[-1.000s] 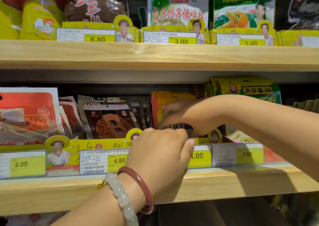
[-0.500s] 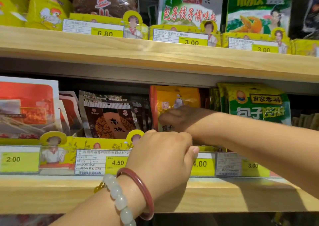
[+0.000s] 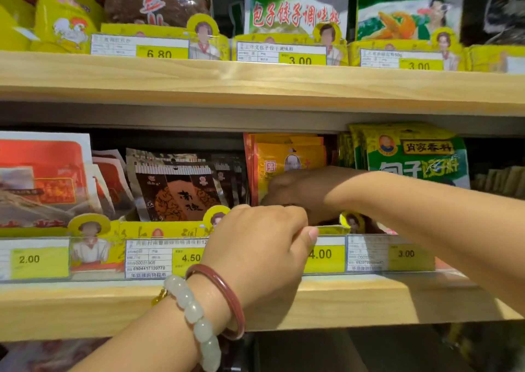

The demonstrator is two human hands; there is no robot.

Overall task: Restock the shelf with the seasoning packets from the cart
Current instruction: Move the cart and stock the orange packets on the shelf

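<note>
Two wooden shelves are filling my view, both pale timber with a yellow price rail (image 3: 176, 231) running along the front edge.

Upper shelf (image 3: 255, 79): yellow chicken-print bags (image 3: 66, 22) are standing at far left, a brown bag beside them, then green-and-white packets (image 3: 295, 5) and a green packet with orange print (image 3: 409, 7). Tags there are reading 6.80, 3.00, 3.00.

Lower shelf (image 3: 85, 306): red-and-white boxes (image 3: 42, 178) are sitting at left, silver-and-brown sachets (image 3: 176, 189) are standing in a row next to them, then orange seasoning packets (image 3: 289, 155) in an upright stack, then green-and-yellow packets (image 3: 412, 155) at right. Tags are reading 2.00, 4.50, 4.00, 3.00.

My right hand (image 3: 301, 192) is reaching across from the right into the orange seasoning packets' slot, lying in shadow against the front packet's lower half; I cannot tell whether its fingers are gripping anything.

My left hand (image 3: 258, 246) is curling into a loose fist at the rail just in front of that slot, thumb pressing the rail's top edge near the 4.00 tag; what the fingers are holding behind it is hidden. A red bangle (image 3: 227, 300) and a pale bead bracelet (image 3: 196, 320) are sitting on that wrist.

Below the lower shelf everything is dark and blurred.
</note>
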